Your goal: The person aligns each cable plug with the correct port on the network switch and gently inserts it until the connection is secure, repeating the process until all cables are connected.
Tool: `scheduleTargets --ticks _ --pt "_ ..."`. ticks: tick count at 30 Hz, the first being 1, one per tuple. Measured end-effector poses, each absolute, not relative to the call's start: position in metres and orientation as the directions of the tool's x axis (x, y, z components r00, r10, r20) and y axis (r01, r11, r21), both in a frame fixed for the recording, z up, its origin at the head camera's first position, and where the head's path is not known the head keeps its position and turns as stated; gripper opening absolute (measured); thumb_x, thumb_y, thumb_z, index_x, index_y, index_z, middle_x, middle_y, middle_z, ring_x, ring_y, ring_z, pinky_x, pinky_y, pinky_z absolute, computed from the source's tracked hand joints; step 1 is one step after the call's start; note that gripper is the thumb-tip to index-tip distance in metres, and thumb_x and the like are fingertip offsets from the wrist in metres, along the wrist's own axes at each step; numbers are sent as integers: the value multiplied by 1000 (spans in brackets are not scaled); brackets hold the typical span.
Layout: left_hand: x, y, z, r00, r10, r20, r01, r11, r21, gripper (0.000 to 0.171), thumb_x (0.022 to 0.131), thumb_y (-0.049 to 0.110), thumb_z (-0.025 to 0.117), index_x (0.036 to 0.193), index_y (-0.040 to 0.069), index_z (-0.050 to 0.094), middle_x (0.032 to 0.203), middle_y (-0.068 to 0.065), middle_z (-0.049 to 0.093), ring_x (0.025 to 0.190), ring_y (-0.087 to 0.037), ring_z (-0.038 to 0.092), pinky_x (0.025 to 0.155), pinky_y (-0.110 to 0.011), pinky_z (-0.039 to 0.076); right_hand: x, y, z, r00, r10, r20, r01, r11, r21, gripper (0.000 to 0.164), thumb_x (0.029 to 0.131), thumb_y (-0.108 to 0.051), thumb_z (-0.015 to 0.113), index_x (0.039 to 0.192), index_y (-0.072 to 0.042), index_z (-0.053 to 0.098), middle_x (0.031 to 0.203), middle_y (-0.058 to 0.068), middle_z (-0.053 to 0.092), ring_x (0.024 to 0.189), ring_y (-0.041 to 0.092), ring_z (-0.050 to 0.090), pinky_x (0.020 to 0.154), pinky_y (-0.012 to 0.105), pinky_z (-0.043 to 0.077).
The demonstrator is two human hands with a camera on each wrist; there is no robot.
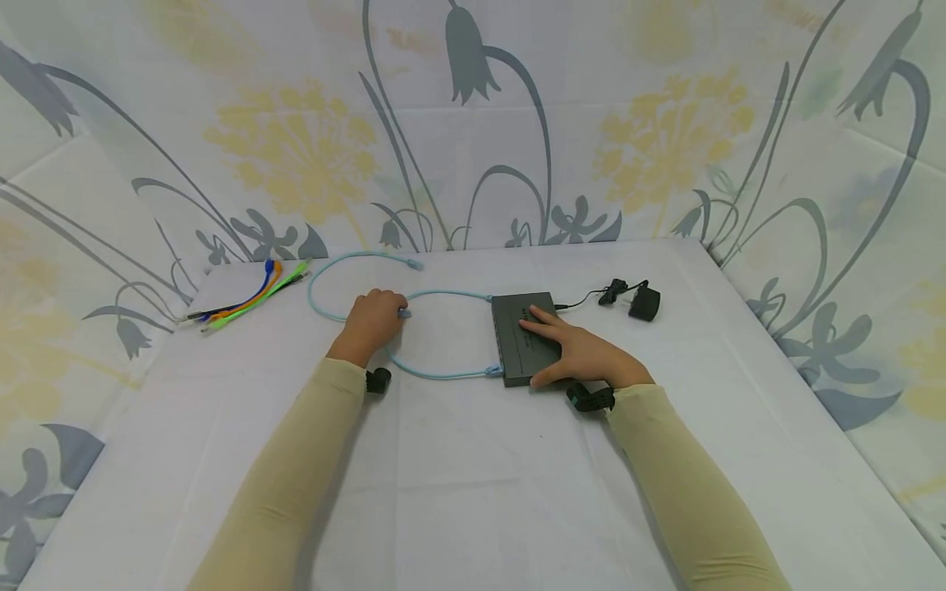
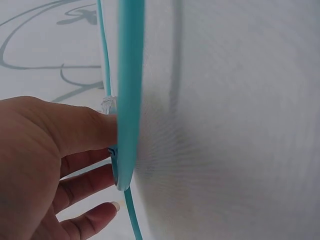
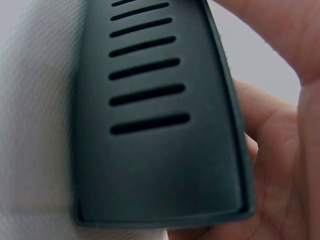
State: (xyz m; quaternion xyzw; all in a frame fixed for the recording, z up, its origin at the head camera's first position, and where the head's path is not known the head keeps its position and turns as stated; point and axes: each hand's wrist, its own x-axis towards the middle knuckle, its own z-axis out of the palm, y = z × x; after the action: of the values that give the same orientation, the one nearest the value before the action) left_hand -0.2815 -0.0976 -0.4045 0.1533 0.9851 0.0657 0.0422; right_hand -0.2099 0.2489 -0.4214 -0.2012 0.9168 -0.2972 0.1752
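Note:
A dark grey network switch (image 1: 523, 336) lies flat on the white cloth. My right hand (image 1: 587, 353) rests on its top and right edge with the fingers spread; the vented side of the switch (image 3: 150, 170) fills much of the right wrist view. Light blue network cable (image 1: 443, 377) runs leftward from both ends of the switch's left side. Left of the switch, my left hand (image 1: 373, 324) pinches a network cable plug (image 1: 404, 313) between thumb and fingers. In the left wrist view, the plug's clear tip (image 2: 107, 104) shows above the thumb, and a blue loop crosses in front.
Behind my left hand lies a loose cable plug (image 1: 415, 264) at the end of a curved blue run. Several coloured cables (image 1: 254, 300) lie bundled at the far left. A black power adapter (image 1: 645, 302) sits right of the switch, its cord plugged in. Patterned cloth walls surround the table.

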Motion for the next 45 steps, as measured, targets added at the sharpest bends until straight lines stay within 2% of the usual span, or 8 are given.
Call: scheduleTargets --ticks 12,25,30,36,45 --pt "-282 -101 -408 -945 323 -50 311 936 164 27 96 15 59 119 8 69 120 -13 68 112 -35 57 99 -53 43 -209 248 -420 -856 -476 -202 -264 738 -620 103 69 -56 81 153 -34 26 164 -14 0 151 32 8 115 58 23" --pt "-277 -96 -411 -935 351 48 354 920 166 24 95 13 60 115 10 72 116 -12 70 111 -35 59 98 -54 43 -208 248 -419 -856 -473 -212 -255 741 -622 103 69 -56 81 153 -34 26 164 -14 -1 151 32 6 115 58 23" --pt "-275 -95 -412 -930 362 64 368 916 161 23 95 12 59 114 10 72 113 -11 72 112 -35 60 107 -54 37 -209 248 -419 -855 -475 -210 -258 740 -621 104 69 -56 81 154 -33 26 164 -14 0 151 32 6 116 58 23" --pt "-272 -95 -410 -924 376 70 382 914 138 23 95 11 60 115 10 71 108 -11 73 115 -35 59 114 -60 25 -209 248 -420 -855 -473 -210 -257 740 -621 104 68 -56 81 153 -34 26 164 -14 0 151 31 6 115 58 23" --pt "-272 -94 -410 -917 392 66 398 900 181 26 95 5 57 117 6 69 112 -14 71 118 -35 57 117 -57 21 -210 248 -420 -855 -476 -207 -263 741 -618 104 69 -56 81 153 -34 26 164 -13 -1 151 32 7 115 59 23"
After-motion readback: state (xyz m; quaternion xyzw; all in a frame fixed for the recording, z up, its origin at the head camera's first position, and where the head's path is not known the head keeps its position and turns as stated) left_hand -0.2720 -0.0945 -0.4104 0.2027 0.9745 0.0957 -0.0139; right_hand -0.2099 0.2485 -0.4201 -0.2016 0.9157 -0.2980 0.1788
